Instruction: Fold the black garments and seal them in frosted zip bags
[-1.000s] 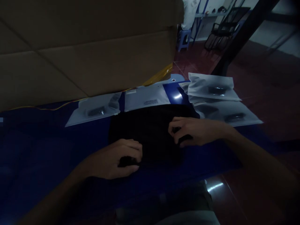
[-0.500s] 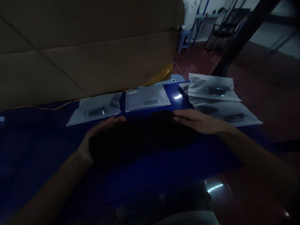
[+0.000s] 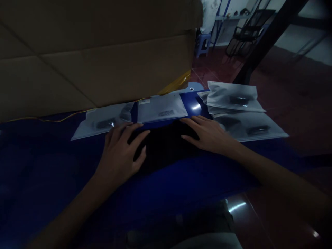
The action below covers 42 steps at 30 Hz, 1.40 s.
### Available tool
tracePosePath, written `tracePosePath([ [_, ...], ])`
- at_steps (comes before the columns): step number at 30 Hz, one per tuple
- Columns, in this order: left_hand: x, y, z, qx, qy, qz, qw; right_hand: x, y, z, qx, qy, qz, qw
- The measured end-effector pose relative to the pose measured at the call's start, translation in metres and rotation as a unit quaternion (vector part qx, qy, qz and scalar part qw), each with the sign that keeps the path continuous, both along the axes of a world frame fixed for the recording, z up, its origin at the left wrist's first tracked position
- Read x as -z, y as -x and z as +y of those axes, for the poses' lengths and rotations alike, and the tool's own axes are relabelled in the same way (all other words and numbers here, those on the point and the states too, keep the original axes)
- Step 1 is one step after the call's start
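Observation:
A black, soft-looking item, perhaps cloth, lies on the blue tabletop; its details are lost in the dark. My left hand rests over its left end with the fingers spread. Over the right end lies my right hand, fingers stretched out and apart. Just beyond the black item are two translucent plastic pouches, a left pouch with something dark inside and a middle pouch with printed text. A stack of similar pouches sits close to my right hand.
A large cardboard box stands along the back left, with yellow tape at its lower corner and a thin yellow cord at its base. A dark slanted post rises at the right. Behind are a blue stool and a black chair.
Both hands have come inward from the ends of the black item and now lie spread on top of it. The item looks narrower and lies flatter. The pouches have stayed put.

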<state>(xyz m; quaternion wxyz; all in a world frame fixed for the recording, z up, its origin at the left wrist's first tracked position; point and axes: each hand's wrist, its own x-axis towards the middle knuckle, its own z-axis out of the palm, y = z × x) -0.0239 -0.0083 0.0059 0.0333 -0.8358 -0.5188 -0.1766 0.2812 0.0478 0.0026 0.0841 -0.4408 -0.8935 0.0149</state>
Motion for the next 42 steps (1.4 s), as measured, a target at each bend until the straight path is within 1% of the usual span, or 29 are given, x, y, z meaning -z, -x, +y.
tracePosePath([
  [2, 0.004, -0.003, -0.006, 0.043, 0.034, 0.039, 0.998, 0.003, 0.001, -0.001, -0.03, -0.034, -0.004, 0.999],
  [4, 0.01, -0.004, -0.009, 0.074, 0.072, 0.068, 0.992, 0.006, 0.0, -0.001, -0.034, -0.043, -0.011, 0.998],
  [7, 0.02, -0.001, -0.008, 0.092, 0.125, 0.09, 0.984, 0.012, -0.002, -0.001, -0.018, -0.01, -0.014, 1.0],
  [9, 0.022, 0.002, -0.007, 0.093, 0.145, 0.091, 0.981, 0.016, -0.004, 0.002, -0.018, 0.013, -0.014, 1.0],
  [15, 0.02, 0.006, -0.008, 0.097, 0.161, 0.091, 0.978, 0.02, -0.01, 0.008, -0.01, 0.075, -0.016, 0.997],
  [17, 0.018, 0.006, -0.008, 0.093, 0.172, 0.093, 0.976, 0.02, -0.011, 0.008, -0.005, 0.082, -0.024, 0.996],
  [19, 0.016, 0.006, -0.007, 0.089, 0.183, 0.094, 0.974, 0.019, -0.011, 0.007, 0.009, 0.06, -0.032, 0.998],
  [23, 0.011, 0.01, -0.001, 0.09, 0.206, 0.078, 0.971, 0.011, -0.013, 0.006, 0.063, -0.004, -0.042, 0.997],
  [26, 0.011, 0.015, 0.005, 0.09, 0.191, 0.075, 0.975, 0.004, -0.018, 0.008, 0.081, -0.001, -0.05, 0.995],
  [29, 0.014, 0.018, 0.01, 0.09, 0.161, 0.087, 0.979, -0.001, -0.024, 0.011, 0.072, 0.016, -0.053, 0.996],
  [33, 0.016, 0.021, 0.013, 0.095, 0.171, 0.08, 0.977, -0.003, -0.023, 0.013, 0.045, 0.061, -0.043, 0.996],
  [36, 0.015, 0.022, 0.014, 0.106, 0.18, 0.082, 0.975, -0.007, -0.02, 0.015, 0.078, 0.108, -0.018, 0.991],
  [38, 0.014, 0.022, 0.013, 0.111, 0.184, 0.086, 0.973, -0.013, -0.02, 0.016, 0.085, 0.148, 0.043, 0.984],
  [40, 0.013, 0.02, 0.012, 0.12, 0.182, 0.087, 0.972, -0.021, -0.021, 0.016, 0.075, 0.22, 0.133, 0.963],
  [41, 0.014, 0.019, 0.012, 0.125, 0.177, 0.085, 0.973, -0.024, -0.021, 0.015, 0.071, 0.273, 0.18, 0.942],
  [42, 0.014, 0.017, 0.011, 0.131, 0.17, 0.082, 0.973, -0.028, -0.022, 0.015, 0.072, 0.334, 0.226, 0.912],
])
